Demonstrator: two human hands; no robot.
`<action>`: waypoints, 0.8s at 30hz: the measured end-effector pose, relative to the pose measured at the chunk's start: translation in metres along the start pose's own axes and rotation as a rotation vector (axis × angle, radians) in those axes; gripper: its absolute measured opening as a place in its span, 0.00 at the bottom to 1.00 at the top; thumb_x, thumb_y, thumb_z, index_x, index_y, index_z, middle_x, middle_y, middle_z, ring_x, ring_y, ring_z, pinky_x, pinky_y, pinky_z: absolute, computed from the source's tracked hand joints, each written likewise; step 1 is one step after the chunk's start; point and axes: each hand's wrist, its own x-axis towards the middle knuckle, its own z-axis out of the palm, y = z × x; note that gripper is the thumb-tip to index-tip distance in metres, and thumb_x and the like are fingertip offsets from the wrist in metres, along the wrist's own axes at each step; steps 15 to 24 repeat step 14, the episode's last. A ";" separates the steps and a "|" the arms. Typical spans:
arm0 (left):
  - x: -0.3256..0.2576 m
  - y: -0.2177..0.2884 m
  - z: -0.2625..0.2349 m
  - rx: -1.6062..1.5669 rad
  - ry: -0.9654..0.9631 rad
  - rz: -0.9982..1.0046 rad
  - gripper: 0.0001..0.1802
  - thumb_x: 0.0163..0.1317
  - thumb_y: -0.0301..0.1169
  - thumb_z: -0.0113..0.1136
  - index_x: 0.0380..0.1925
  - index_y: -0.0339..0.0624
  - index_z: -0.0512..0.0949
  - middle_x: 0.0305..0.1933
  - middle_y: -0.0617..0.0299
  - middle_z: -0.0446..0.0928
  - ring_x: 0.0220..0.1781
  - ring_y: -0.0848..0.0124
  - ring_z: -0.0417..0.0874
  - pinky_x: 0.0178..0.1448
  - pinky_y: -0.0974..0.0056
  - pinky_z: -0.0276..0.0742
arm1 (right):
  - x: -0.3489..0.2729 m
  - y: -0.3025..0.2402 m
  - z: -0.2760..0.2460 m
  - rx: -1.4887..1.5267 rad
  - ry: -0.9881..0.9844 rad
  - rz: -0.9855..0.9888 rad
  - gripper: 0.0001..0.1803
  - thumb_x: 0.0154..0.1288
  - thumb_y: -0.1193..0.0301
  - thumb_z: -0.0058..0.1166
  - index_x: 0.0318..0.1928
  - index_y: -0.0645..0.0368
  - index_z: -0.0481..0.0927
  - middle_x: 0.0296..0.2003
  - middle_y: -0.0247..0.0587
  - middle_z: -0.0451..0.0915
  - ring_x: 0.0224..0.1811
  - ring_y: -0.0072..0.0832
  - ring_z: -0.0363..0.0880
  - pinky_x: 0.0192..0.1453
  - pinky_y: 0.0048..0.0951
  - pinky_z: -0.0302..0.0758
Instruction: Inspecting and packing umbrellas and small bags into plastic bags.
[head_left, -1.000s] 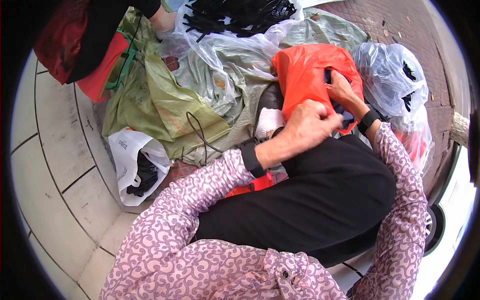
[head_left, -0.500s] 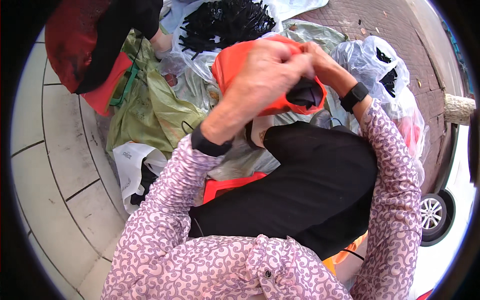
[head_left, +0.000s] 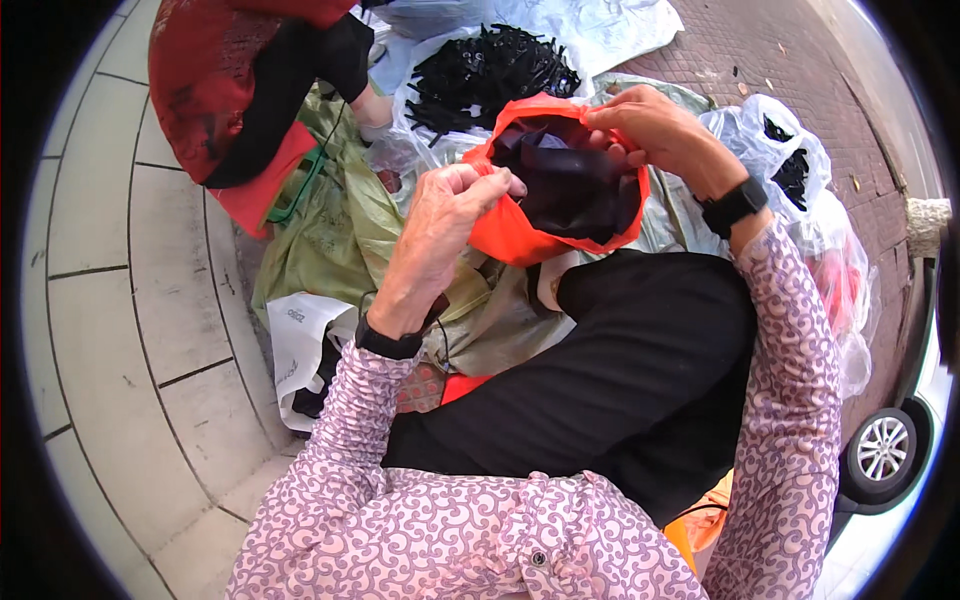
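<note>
Between my hands an orange-red plastic bag (head_left: 520,243) hangs with its mouth wide, just beyond my bent leg. Dark, slightly shiny material (head_left: 572,185) shows inside it; I cannot make out its kind. My left hand (head_left: 445,215) pinches the near left part of the rim between thumb and fingers. At the far right of the rim, my right hand (head_left: 665,135) grips the bag, its fingers bent over the edge. Beyond the bag lies a pile of small black strips (head_left: 490,75) on a clear plastic bag (head_left: 430,150).
A person in red and black (head_left: 225,90) is at the far left. Olive woven sacking (head_left: 340,235) covers the ground, with a white bag (head_left: 298,350) near it. To the right are clear bags (head_left: 735,125), one holding black strips, and a parked white car's wheel (head_left: 882,448).
The orange-red bag's mouth has been pulled wide, showing the dark contents. My hands, close together before, have moved apart to opposite sides of the rim. The whole view has shifted slightly.
</note>
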 end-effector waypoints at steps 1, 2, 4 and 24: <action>-0.002 0.002 0.000 -0.022 -0.008 0.024 0.13 0.63 0.35 0.58 0.28 0.35 0.81 0.20 0.75 0.65 0.25 0.85 0.62 0.32 0.75 0.55 | -0.006 -0.003 -0.002 -0.017 0.087 -0.015 0.10 0.62 0.70 0.57 0.36 0.67 0.77 0.24 0.38 0.79 0.19 0.18 0.73 0.15 0.17 0.63; -0.006 0.006 -0.004 -0.015 0.007 0.031 0.13 0.63 0.35 0.58 0.28 0.35 0.81 0.20 0.75 0.65 0.25 0.85 0.62 0.32 0.75 0.55 | -0.013 -0.011 0.002 -0.020 0.075 -0.027 0.10 0.62 0.70 0.57 0.36 0.67 0.77 0.24 0.38 0.79 0.19 0.18 0.73 0.15 0.17 0.63; -0.009 0.009 -0.004 -0.091 -0.012 0.047 0.12 0.63 0.34 0.58 0.30 0.35 0.82 0.21 0.75 0.66 0.25 0.85 0.61 0.32 0.75 0.55 | -0.032 -0.025 0.000 0.082 0.175 -0.019 0.10 0.62 0.70 0.57 0.37 0.66 0.78 0.25 0.38 0.80 0.19 0.18 0.73 0.16 0.15 0.64; -0.026 -0.009 0.004 0.185 0.119 0.101 0.11 0.64 0.36 0.58 0.34 0.40 0.84 0.25 0.75 0.73 0.28 0.82 0.66 0.36 0.75 0.60 | -0.048 -0.026 0.042 0.060 -0.068 0.016 0.16 0.67 0.64 0.54 0.44 0.65 0.76 0.26 0.35 0.80 0.22 0.17 0.77 0.20 0.14 0.67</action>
